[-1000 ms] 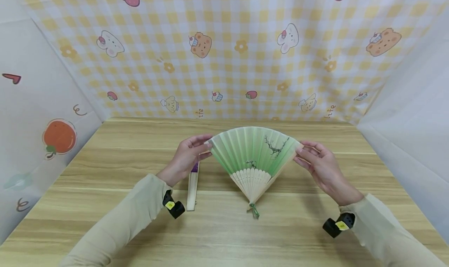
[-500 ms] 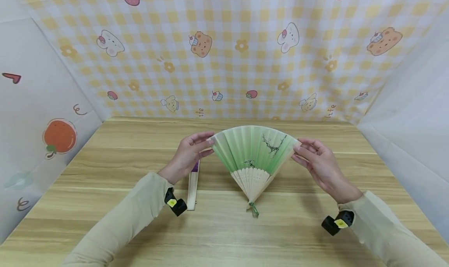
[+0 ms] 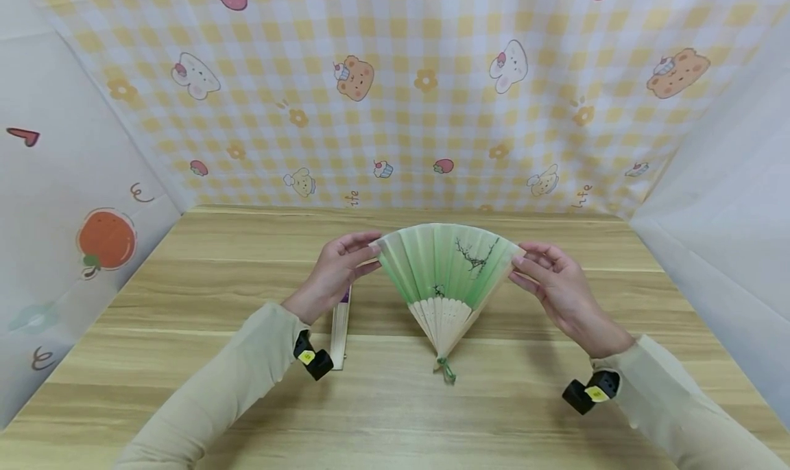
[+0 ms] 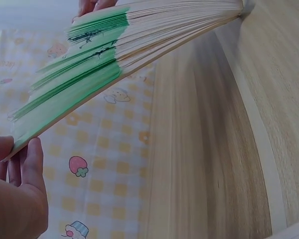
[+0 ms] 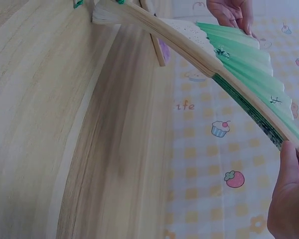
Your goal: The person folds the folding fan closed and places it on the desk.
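Note:
Spread between both hands is a green folding fan (image 3: 441, 267) with pale wooden ribs, a dark branch print and a green cord (image 3: 446, 369) at its pivot end. My left hand (image 3: 333, 271) pinches the fan's left upper corner between thumb and fingers. At the opposite upper corner, my right hand (image 3: 558, 295) pinches the outer edge in the same way. The fan's top is raised while its pivot end sits low, close over the table. In the right wrist view, several folds are still stacked along the thick guard (image 5: 189, 55) on the right hand's side.
A second folding fan (image 3: 339, 333), folded, with pale ribs and a purple part, lies on the wooden table (image 3: 395, 422) beneath the left hand, which partly hides it. A yellow checked cloth (image 3: 426, 113) hangs behind the table, with white cloth sides (image 3: 728, 202).
Both hands have moved slightly toward each other, and the green fan's spread has narrowed. The folded fan stays where it was.

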Available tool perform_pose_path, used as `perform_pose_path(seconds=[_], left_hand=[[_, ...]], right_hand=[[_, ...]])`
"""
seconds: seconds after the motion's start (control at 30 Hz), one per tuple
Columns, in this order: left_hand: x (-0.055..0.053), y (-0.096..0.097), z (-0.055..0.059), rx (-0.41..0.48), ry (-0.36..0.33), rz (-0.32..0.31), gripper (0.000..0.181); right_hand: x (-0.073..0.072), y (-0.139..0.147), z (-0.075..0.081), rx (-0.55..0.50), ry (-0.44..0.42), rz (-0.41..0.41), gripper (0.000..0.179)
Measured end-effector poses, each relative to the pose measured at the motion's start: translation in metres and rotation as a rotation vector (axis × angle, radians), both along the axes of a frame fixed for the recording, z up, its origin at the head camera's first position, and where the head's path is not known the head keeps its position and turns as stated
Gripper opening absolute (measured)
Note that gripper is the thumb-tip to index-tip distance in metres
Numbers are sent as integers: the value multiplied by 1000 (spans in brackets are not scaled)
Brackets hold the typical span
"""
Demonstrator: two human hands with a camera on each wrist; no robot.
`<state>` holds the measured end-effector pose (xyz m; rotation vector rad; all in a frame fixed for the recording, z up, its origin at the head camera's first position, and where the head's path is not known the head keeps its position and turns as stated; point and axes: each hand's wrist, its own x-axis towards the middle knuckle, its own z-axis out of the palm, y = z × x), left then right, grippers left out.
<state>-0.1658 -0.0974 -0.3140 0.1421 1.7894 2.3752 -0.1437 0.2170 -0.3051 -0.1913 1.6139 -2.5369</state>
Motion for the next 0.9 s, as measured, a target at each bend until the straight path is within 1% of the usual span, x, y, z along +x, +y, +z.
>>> perform_pose_path(seconds=[0.33, 0.7, 0.9], left_hand=[[0, 3, 2, 28, 16, 4, 24], [-1, 8, 6, 21, 43, -19, 31], [-2, 10, 8, 35, 55, -18, 27]], right_hand=[[0, -5, 3, 16, 13, 11, 17], [-2, -9, 5, 44, 36, 29, 17], [-2, -12, 6, 52, 32, 34, 17]])
